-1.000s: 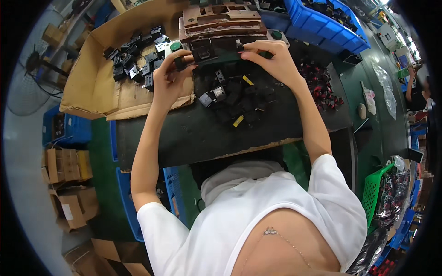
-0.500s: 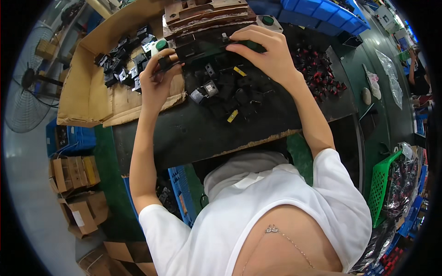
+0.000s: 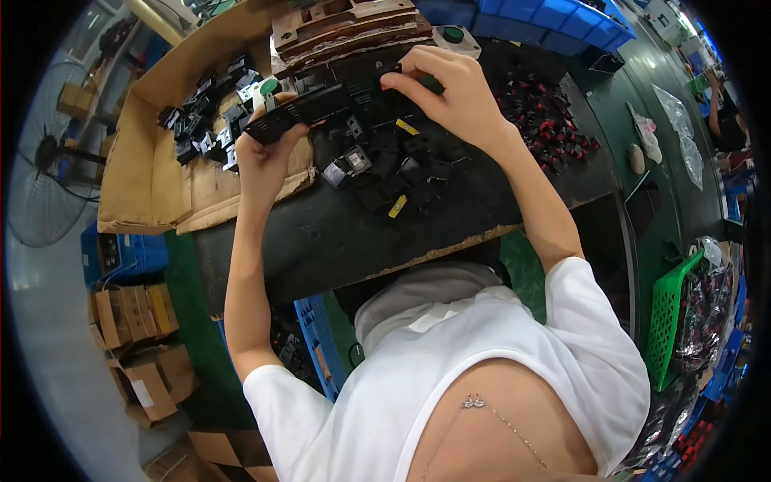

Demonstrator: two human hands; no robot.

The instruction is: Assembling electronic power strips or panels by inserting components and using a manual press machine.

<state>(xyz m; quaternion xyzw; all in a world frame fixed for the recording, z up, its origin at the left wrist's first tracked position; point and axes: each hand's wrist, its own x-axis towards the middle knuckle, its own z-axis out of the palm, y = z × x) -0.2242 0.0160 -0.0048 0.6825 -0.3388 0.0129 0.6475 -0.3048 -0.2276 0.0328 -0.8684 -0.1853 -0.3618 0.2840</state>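
My left hand (image 3: 267,157) is closed on a long, flat black plastic part (image 3: 299,112), tilted up with rows of small slots on its face. My right hand (image 3: 464,95) pinches another flat black piece (image 3: 371,90) between thumb and fingers; whether the two pieces are joined I cannot tell. Both are held in front of a brown, worn block fixture (image 3: 345,32). Below them on the dark table lies a loose heap of small black parts (image 3: 385,165), with yellow-labelled pieces (image 3: 397,206) among them.
An open cardboard box (image 3: 152,181) with black parts (image 3: 210,112) stands at left. Green buttons (image 3: 453,34) flank the fixture. Red-and-black parts (image 3: 554,120) are heaped at right. Blue bins (image 3: 514,28) stand behind; a green basket (image 3: 662,321) sits at far right.
The part in my left hand has turned so its broad slotted face shows. My right hand still pinches its black piece, which now shows more of its surface.
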